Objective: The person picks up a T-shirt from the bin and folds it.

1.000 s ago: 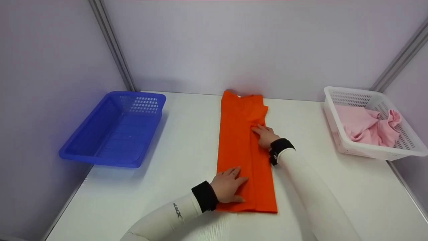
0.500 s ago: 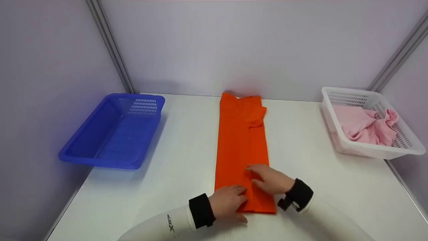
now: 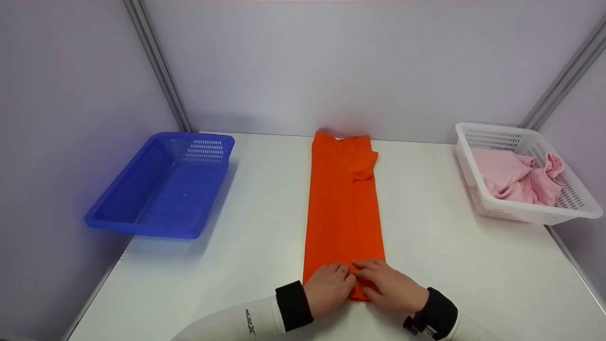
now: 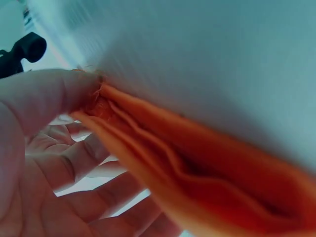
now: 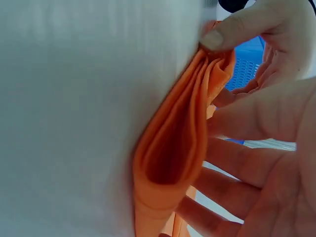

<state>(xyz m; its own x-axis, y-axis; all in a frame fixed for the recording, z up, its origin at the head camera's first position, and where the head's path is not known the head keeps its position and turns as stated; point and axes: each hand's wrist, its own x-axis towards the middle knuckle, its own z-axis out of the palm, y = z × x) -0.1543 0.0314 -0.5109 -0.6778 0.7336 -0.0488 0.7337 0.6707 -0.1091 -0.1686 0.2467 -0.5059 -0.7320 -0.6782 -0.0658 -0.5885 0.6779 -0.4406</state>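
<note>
An orange short-sleeved shirt (image 3: 334, 203) lies lengthwise folded on the white table, its collar end by the back wall. Both hands meet at its near hem. My left hand (image 3: 329, 286) pinches the hem, its thumb against the stacked cloth edges (image 4: 143, 136) and its fingers over the top. Beside it, the extended fingers and thumb of my right hand (image 3: 393, 286) touch the upper side of the cloth. The folded layers (image 5: 170, 143) gape in a loop at the hem in the right wrist view. The right fingertips are hidden behind the cloth there.
A blue plastic basket (image 3: 194, 232) stands on the left of the table (image 3: 265, 213). On the right, a white basket (image 3: 497, 206) holds a crumpled pink cloth (image 3: 521, 177). Pale panels wall in the back and sides.
My right hand has come down from the shirt's upper right side to the near hem. The left hand has slid slightly nearer and now pinches the hem. The shirt's far end stays put.
</note>
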